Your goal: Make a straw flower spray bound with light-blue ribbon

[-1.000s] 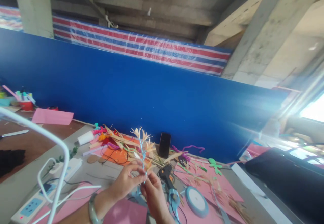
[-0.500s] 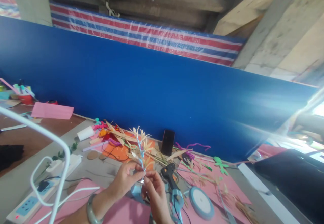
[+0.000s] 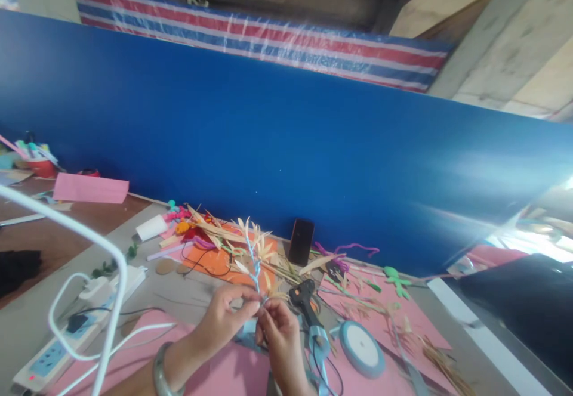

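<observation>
I hold a small craft sprig upright: a stem wound in light blue ribbon with pale straw leaves at its top. My left hand pinches the stem's lower end from the left, a bangle on its wrist. My right hand pinches the same spot from the right, fingers closed on the blue ribbon. A spool of light blue ribbon lies to the right on pink paper. A black glue gun lies just behind my right hand.
Straw leaves, pipe cleaners and orange paper litter the grey table. A dark phone leans on the blue partition. A white power strip with cables and a white wire frame sit at left. A black case lies right.
The camera has tilted downward and to the right, so everything sits a little higher and more leftward in view. Both hands stay pinched on the sprig's stem with small finger shifts.
</observation>
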{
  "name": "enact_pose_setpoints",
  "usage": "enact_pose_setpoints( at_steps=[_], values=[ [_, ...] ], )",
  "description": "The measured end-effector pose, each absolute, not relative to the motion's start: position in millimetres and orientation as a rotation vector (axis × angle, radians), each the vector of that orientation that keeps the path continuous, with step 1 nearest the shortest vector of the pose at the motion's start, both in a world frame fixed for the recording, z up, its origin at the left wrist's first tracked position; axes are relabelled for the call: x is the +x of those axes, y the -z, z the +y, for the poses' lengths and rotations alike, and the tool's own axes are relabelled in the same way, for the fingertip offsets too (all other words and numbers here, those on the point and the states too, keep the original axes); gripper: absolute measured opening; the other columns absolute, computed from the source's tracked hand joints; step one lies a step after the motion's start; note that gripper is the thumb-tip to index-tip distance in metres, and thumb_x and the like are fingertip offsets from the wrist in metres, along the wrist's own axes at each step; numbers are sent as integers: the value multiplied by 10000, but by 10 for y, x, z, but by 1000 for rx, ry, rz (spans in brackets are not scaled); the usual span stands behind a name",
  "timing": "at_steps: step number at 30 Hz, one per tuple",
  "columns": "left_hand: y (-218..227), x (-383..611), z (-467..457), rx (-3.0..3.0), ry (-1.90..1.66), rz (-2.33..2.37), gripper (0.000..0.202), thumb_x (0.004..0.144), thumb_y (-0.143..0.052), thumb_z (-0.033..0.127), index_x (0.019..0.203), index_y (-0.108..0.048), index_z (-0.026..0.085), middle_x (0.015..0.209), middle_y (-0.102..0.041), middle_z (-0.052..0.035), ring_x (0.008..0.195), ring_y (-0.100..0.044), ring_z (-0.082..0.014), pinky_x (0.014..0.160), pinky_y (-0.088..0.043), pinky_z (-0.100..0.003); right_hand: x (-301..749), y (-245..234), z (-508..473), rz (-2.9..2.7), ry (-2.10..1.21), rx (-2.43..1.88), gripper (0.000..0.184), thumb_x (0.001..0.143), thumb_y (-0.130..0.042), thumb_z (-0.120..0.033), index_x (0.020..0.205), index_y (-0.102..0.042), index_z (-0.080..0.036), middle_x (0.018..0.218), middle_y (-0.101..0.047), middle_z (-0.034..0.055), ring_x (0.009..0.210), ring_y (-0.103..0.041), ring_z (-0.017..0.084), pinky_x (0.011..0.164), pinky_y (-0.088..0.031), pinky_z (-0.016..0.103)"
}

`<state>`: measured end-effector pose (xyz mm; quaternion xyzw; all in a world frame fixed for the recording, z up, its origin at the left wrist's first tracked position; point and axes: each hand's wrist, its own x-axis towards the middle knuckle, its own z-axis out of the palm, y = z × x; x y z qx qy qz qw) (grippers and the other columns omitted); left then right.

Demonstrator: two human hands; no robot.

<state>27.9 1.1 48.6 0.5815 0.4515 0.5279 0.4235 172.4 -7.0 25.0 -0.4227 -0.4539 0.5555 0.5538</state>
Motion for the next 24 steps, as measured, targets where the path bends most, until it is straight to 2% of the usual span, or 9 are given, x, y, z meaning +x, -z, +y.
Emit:
enact_pose_setpoints(
  at_steps=[5, 8, 10, 12, 15, 18, 21, 24],
  values=[
    [-324, 284, 105, 1172, -1321, 945, 84, 739, -676, 238, 775, -639, 172, 805, -712, -54, 782, -656, -195, 735, -493, -287, 1746, -197, -49, -1030, -1343, -993, 327, 751, -775, -441, 753, -579, -180, 475, -533, -69, 385, -414, 50, 413, -289, 165],
    [-242, 306, 199, 909, -1304, 872, 275, 608, -774, 214, 810, -591, 181, 766, -717, -34, 758, -667, -194, 667, -493, -259, 1746, -175, -34, -1034, -1346, -970, 348, 740, -777, -455, 734, -570, -176, 538, -597, -39, 377, -418, 47, 398, -278, 167],
    [-256, 312, 215, 883, -1281, 819, 314, 643, -774, 229, 907, -613, 176, 817, -728, -48, 779, -670, -191, 695, -501, -267, 1746, -168, -30, -1032, -1343, -968, 356, 742, -773, -462, 725, -568, -172, 594, -628, -20, 381, -426, 43, 394, -277, 166],
    [-321, 307, 189, 914, -1252, 785, 276, 689, -762, 255, 919, -638, 166, 821, -725, -53, 767, -663, -178, 718, -500, -269, 1748, -153, -28, -1028, -1347, -972, 349, 746, -772, -455, 731, -571, -169, 615, -635, -15, 386, -434, 42, 395, -279, 165],
    [-441, 296, 130, 973, -1225, 850, 193, 723, -750, 288, 825, -673, 144, 805, -719, -65, 766, -653, -178, 741, -496, -273, 1747, -109, -20, -1029, -1363, -969, 348, 740, -776, -453, 747, -572, -171, 620, -642, -15, 377, -433, 39, 389, -277, 163],
    [-522, 297, 102, 1037, -1249, 905, 200, 712, -755, 322, 708, -660, 146, 683, -668, -26, 672, -608, -159, 662, -481, -257, 1739, -64, -8, -1049, -1364, -965, 368, 727, -777, -475, 741, -561, -177, 636, -654, -6, 366, -430, 38, 373, -267, 162],
    [-560, 303, 100, 1109, -1234, 915, 259, 710, -746, 342, 601, -617, 147, 556, -559, 19, 581, -525, -129, 589, -439, -237, 1733, -33, 3, -1073, -1350, -987, 369, 730, -772, -482, 726, -561, -179, 595, -609, -28, 359, -409, 37, 358, -258, 162],
    [-574, 299, 100, 1163, -1204, 950, 277, 710, -733, 350, 570, -611, 145, 541, -515, 25, 573, -479, -124, 570, -409, -234, 1734, -5, 14, -1087, -1318, -1016, 360, 739, -761, -488, 717, -563, -189, 468, -441, -94, 339, -317, 32, 342, -223, 160]
  ],
)
